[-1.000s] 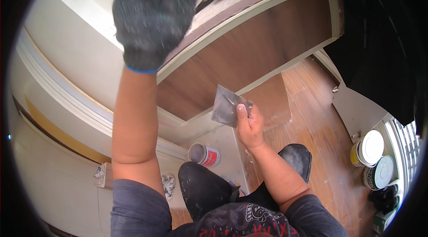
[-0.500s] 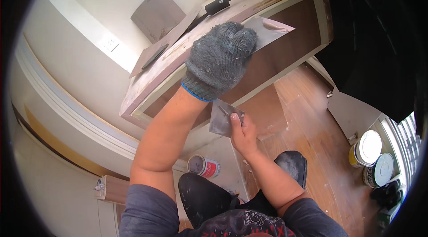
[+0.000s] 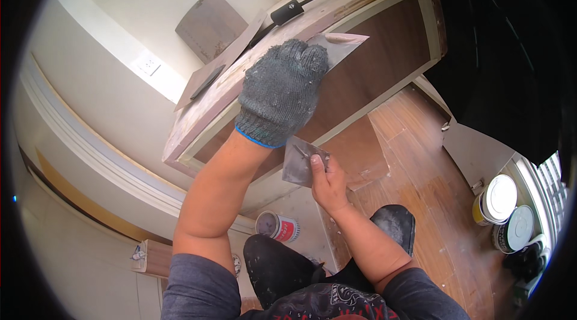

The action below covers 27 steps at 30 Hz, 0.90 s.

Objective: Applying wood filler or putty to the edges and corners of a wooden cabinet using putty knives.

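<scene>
My left hand (image 3: 279,94), in a dark grey knitted glove with a blue cuff, is closed around a putty knife. Its wide blade (image 3: 342,52) sticks out to the right, with pinkish filler along the far edge; the handle is hidden in the glove. The blade lies at the filler-coated border of a wood-faced cabinet (image 3: 384,43), whose front is edged with pale tape. Whether the blade touches the border I cannot tell. Lower down, my bare right hand (image 3: 329,187) grips a second flat metal scraper (image 3: 296,163), thumb on top, just below the left wrist.
A black cylinder on a strap (image 3: 287,12) lies on the cabinet top, near loose board pieces (image 3: 210,25). An open bucket (image 3: 276,225) stands by my left knee. Two lidded buckets (image 3: 499,198) are at the right, on the wood floor (image 3: 421,200). Black sheeting (image 3: 499,49) hangs far right.
My gloved left hand has shifted left and slightly nearer along the cabinet border, taking the putty knife with it. The right hand and its scraper have hardly moved.
</scene>
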Motion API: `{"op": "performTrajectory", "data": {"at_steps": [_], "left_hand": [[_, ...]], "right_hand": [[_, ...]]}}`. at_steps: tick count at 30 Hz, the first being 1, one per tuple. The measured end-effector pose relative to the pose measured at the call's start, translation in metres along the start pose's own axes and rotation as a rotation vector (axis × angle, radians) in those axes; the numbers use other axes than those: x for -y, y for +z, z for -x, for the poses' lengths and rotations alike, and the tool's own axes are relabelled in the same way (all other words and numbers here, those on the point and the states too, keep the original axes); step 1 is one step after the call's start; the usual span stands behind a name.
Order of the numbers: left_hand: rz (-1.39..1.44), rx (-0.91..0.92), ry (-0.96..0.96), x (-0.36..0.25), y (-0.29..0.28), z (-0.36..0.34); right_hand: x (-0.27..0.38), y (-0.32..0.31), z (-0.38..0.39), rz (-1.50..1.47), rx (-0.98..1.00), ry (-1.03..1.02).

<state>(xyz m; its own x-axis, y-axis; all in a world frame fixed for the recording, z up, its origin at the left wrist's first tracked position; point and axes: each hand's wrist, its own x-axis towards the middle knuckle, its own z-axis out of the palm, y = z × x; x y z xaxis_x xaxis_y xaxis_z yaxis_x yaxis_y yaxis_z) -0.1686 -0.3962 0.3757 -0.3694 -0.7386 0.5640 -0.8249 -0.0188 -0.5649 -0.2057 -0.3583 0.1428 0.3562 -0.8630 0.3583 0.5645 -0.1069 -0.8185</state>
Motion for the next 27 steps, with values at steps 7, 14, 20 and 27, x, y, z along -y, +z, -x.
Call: {"op": "performTrajectory", "data": {"at_steps": [7, 14, 20, 27], "left_hand": [[-0.061, 0.053, -0.043, 0.005, -0.017, 0.021], [-0.087, 0.117, -0.154, 0.008, -0.038, 0.05], [-0.108, 0.183, -0.257, 0.015, -0.073, 0.089], [0.167, -0.035, -0.496, 0.0, -0.119, 0.177]], "right_hand": [[0.004, 0.001, 0.001, -0.033, -0.003, 0.018], [-0.001, 0.001, 0.0, -0.03, 0.012, -0.004], [0.001, 0.005, 0.0, -0.035, 0.033, -0.034], [-0.011, 0.007, -0.001, -0.414, 0.189, 0.343]]}}
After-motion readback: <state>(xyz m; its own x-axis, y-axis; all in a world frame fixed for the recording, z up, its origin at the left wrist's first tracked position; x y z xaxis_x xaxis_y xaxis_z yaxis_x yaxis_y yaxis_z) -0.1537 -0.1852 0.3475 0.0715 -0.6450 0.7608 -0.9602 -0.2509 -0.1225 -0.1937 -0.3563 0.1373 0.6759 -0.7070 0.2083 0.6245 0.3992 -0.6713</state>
